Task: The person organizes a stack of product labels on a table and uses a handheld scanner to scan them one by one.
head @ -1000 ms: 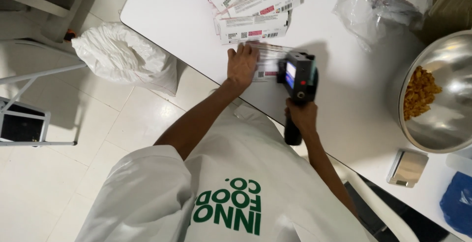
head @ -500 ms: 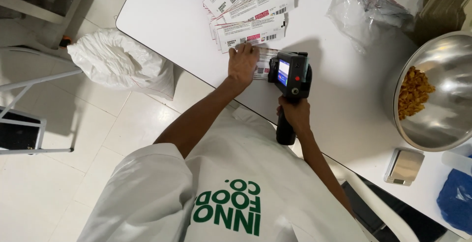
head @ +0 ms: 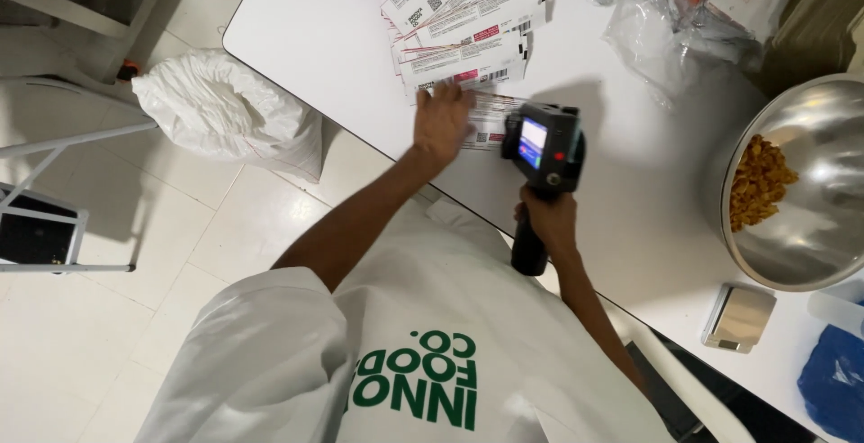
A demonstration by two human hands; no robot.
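The left hand lies flat, fingers spread, pinning a white printed paper pouch on the white table. The right hand is clenched round the black handheld printer beside it. This looks like the marking step; the next pass calls for a steady, level sweep across the pouch.

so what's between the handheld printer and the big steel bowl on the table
In the head view, only bare white table lies between the handheld printer and the steel bowl. The crumpled clear plastic sits farther up the table, off that stretch.
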